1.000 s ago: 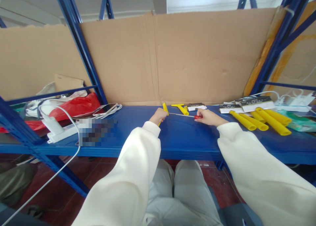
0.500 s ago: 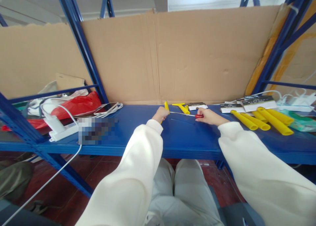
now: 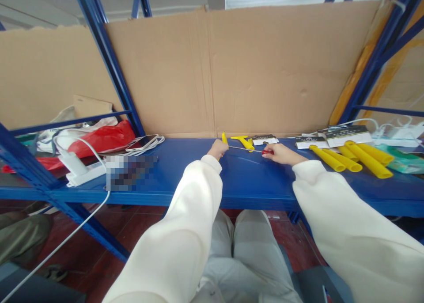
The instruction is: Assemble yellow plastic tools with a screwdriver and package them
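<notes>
My left hand (image 3: 217, 149) is closed around a yellow plastic piece (image 3: 224, 138), whose upper end sticks out above the fingers. To the right of it, my right hand (image 3: 281, 153) grips the red handle of a screwdriver (image 3: 266, 152). Its thin metal shaft runs left, nearly level, to the yellow piece; the exact contact at the tip is too small to make out. Just behind the shaft lies a yellow T-shaped plastic piece (image 3: 245, 142), beside a small black-and-white card pack (image 3: 264, 139).
Several yellow tubes (image 3: 371, 164) lie at the right, in front of black-and-white packs (image 3: 347, 136). A white power strip (image 3: 86, 174), a phone (image 3: 142, 145) and a red bag (image 3: 106, 138) are at the left. Cardboard (image 3: 271, 69) stands behind the blue shelf (image 3: 188, 175).
The view has tilted down slightly. Both hands keep their grips in nearly the same place, and the right fingers have shifted a little on the screwdriver handle.
</notes>
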`<state>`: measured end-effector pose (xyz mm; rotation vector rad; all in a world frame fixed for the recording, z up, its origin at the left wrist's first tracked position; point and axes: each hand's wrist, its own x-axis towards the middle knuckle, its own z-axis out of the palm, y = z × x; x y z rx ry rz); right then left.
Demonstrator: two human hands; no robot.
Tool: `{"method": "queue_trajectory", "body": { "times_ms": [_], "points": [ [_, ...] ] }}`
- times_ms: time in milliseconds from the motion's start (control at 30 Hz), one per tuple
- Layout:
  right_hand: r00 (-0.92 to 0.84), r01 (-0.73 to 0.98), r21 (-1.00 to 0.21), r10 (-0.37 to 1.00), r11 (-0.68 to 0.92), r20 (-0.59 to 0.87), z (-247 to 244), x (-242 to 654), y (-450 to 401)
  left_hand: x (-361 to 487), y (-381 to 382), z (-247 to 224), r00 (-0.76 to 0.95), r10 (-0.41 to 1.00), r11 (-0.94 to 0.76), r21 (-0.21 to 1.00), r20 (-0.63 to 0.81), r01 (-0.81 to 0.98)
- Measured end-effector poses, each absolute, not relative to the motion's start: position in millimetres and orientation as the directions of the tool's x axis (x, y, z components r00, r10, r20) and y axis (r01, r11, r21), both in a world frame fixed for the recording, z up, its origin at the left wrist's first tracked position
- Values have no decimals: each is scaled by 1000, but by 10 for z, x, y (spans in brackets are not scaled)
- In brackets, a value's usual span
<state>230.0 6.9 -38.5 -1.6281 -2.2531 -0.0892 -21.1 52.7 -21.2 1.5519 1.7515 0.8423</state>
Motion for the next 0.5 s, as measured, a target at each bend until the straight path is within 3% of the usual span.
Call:
{"method": "queue_trajectory", "body": {
  "times_ms": [200, 500],
  "points": [
    [-192, 958, -141, 924, 249, 330, -380, 2269, 54, -213, 573, -239, -62, 997, 67, 787, -37, 614],
    [-276, 935, -132, 907, 331, 319, -404, 2314, 80, -206, 540, -219, -68, 997, 72, 793, -40, 605]
  ]
}}
